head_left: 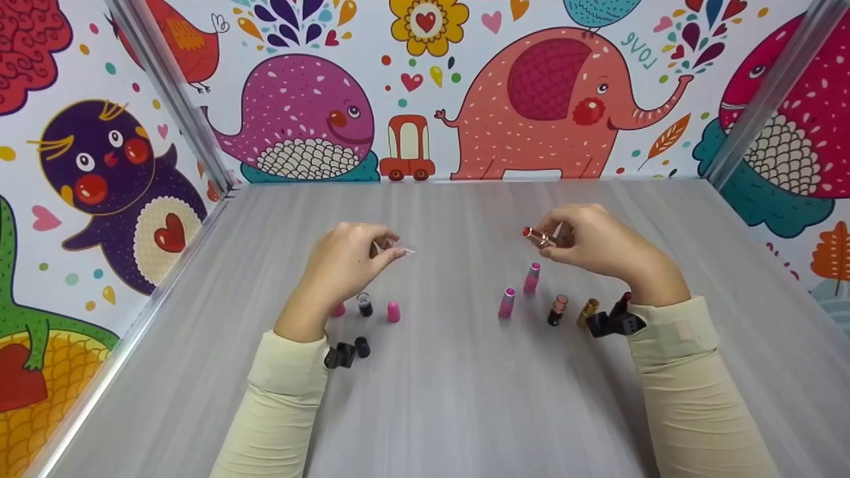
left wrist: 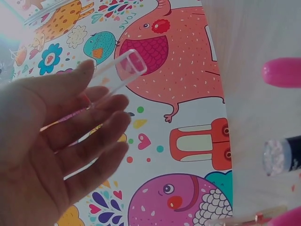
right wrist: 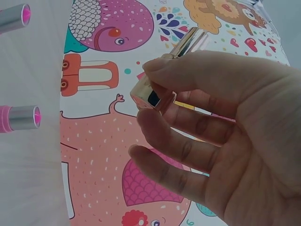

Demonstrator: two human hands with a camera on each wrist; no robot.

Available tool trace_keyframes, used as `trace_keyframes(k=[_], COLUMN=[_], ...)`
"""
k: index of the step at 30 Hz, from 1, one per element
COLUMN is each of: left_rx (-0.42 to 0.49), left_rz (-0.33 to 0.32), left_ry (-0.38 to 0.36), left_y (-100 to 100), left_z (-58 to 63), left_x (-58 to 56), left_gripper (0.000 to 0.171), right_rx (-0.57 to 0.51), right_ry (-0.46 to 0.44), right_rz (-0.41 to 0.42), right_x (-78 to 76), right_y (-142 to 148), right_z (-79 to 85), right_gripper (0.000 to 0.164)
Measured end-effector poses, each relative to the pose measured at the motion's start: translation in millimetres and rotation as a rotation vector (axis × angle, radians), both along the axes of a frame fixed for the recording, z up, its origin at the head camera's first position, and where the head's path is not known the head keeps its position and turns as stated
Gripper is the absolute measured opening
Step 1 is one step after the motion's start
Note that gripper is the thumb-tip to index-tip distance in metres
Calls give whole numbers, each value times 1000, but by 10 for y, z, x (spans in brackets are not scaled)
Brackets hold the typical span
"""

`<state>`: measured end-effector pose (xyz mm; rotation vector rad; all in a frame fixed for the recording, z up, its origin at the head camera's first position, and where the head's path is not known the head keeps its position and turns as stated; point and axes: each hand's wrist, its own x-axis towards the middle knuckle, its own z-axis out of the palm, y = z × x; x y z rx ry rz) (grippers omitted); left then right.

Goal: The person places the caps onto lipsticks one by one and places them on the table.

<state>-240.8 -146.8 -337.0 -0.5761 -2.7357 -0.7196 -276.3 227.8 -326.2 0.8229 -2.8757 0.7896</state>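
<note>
My left hand [head_left: 345, 262] is raised over the table and pinches a clear lipstick cap [left wrist: 135, 63] between thumb and fingers, its squarish end pointing away from the palm. Opposite it, my right hand [head_left: 591, 236] holds an uncapped rose-gold lipstick [head_left: 538, 237] between thumb and fingertips, red tip toward the left. In the right wrist view the lipstick's shiny metal part [right wrist: 186, 43] sticks out past the thumb. The two hands are apart, and the cap is off the lipstick.
Near my left wrist stand a pink cap [head_left: 394, 312], a black cap with a clear end [head_left: 364, 304] and a black cap [head_left: 362, 346]. By my right wrist stand pink lipsticks [head_left: 507, 303], a black and rose-gold one [head_left: 558, 310] and a gold one [head_left: 590, 311]. Printed panels [head_left: 412, 86] border the table.
</note>
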Motion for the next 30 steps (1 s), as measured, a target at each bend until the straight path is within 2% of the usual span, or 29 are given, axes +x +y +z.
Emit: trace_keyframes(k=[5, 9, 16, 22, 30], left_rx=[11, 55, 155, 169, 179], left_rz=[-19, -46, -83, -87, -146], left_ry=[11, 23, -25, -48, -41], left_y=[23, 33, 34, 35, 49], left_z=[22, 36, 43, 42, 47], left_x=[18, 32, 49, 43, 36], left_gripper=[25, 24, 24, 24, 22], right_rx=[0, 6, 20, 19, 7], right_ry=[17, 35, 64, 74, 95], right_rz=[19, 30, 45, 58, 114], right_x=[4, 3, -2, 4, 13], right_y=[-37, -62, -92, -130, -201], right_z=[-15, -29, -44, -59, -84], right_gripper=[15, 15, 15, 13, 13])
